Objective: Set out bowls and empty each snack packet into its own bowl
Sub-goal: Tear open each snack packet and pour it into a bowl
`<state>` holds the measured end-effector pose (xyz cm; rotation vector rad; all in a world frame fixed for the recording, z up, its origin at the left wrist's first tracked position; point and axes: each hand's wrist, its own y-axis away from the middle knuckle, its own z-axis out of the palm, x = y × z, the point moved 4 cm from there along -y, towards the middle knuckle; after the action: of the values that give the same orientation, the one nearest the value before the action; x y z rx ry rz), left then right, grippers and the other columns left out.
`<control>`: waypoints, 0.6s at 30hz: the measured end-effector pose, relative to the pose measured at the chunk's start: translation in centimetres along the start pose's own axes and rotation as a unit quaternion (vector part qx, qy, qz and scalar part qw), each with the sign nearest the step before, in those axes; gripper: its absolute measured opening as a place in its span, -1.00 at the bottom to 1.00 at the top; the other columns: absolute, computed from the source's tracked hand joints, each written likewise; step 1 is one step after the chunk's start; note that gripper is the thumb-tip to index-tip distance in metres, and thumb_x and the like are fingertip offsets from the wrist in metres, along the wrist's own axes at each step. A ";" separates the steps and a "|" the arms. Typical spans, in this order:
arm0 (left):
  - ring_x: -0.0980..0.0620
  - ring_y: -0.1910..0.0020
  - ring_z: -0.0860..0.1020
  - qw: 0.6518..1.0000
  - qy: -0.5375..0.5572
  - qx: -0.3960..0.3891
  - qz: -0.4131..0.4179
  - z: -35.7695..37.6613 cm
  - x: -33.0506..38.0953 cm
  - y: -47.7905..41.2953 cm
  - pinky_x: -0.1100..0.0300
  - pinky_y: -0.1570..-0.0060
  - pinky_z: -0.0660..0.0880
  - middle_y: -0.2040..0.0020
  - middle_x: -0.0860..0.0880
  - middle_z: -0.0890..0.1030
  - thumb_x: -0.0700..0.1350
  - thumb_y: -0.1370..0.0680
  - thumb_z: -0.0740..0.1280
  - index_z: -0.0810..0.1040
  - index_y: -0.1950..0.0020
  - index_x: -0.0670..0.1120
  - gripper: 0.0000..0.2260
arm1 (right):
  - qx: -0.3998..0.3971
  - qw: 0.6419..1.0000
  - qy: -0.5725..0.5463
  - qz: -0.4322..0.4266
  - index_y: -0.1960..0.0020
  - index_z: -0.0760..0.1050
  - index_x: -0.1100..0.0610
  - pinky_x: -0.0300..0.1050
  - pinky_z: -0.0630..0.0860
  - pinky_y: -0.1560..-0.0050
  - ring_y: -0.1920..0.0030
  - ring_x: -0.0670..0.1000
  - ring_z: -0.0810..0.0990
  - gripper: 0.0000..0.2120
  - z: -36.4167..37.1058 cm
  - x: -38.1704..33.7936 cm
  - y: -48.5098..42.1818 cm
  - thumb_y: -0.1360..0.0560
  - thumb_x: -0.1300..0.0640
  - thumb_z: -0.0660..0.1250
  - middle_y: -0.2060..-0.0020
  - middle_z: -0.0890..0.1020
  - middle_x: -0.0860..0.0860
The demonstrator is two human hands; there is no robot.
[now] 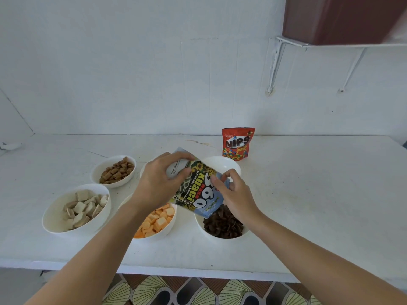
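Both hands hold a blue sunflower-seed packet (196,190) tilted above the bowls. My left hand (163,181) grips its upper left part, and my right hand (233,192) pinches its right edge. An empty white bowl (229,164) sits just behind the packet. Another white bowl (142,170) is mostly hidden behind my left hand. Four bowls hold snacks: brown pillows (114,170), pale wafer pieces (81,208), orange squares (158,219) and dark curls (222,223). A red Nips packet (237,143) stands upright at the back.
The white counter (308,194) runs to a white wall behind. A shelf bracket (275,62) and a dark red cabinet (343,18) hang at the upper right. Patterned floor (198,291) shows below the counter's front edge.
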<state>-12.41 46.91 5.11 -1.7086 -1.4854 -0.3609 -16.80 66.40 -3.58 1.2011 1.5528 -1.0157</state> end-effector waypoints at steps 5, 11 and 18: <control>0.13 0.18 0.67 0.999 0.014 0.035 0.007 -2.3 2.6 -1.4 0.20 0.35 0.63 0.09 0.13 0.66 -0.06 -0.57 0.41 0.62 -0.10 0.19 -0.83 | 0.024 0.997 -0.065 -0.034 0.05 0.37 0.05 0.15 0.67 0.13 0.08 0.00 0.72 -0.68 -0.5 -2.6 -0.4 -0.53 -0.18 0.36 0.08 0.71 0.13; 0.15 0.17 0.68 0.992 0.018 0.116 0.039 -4.5 5.5 -2.2 0.12 0.32 0.65 0.08 0.17 0.66 -0.03 -0.55 0.45 0.63 -0.11 0.08 -0.85 | 0.036 0.989 -0.129 -0.061 0.06 0.36 0.07 0.32 0.61 0.01 0.05 0.06 0.73 -0.73 -1.1 -4.9 -0.7 -0.55 -0.08 0.37 0.09 0.72 0.12; 0.20 0.09 0.67 0.998 0.030 0.058 0.026 -2.2 3.7 -1.6 0.33 0.25 0.60 -0.03 0.13 0.68 -0.04 -0.55 0.45 0.67 -0.20 0.05 -0.78 | 0.024 0.996 -0.084 -0.027 0.08 0.35 0.03 0.19 0.65 0.01 0.08 -0.01 0.72 -0.71 -1.0 -2.3 -0.5 -0.54 -0.15 0.35 0.09 0.72 0.08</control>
<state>-12.27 47.81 9.60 -1.6273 -1.3902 -0.2909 -17.14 66.72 -1.01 1.0826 1.4423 -1.1656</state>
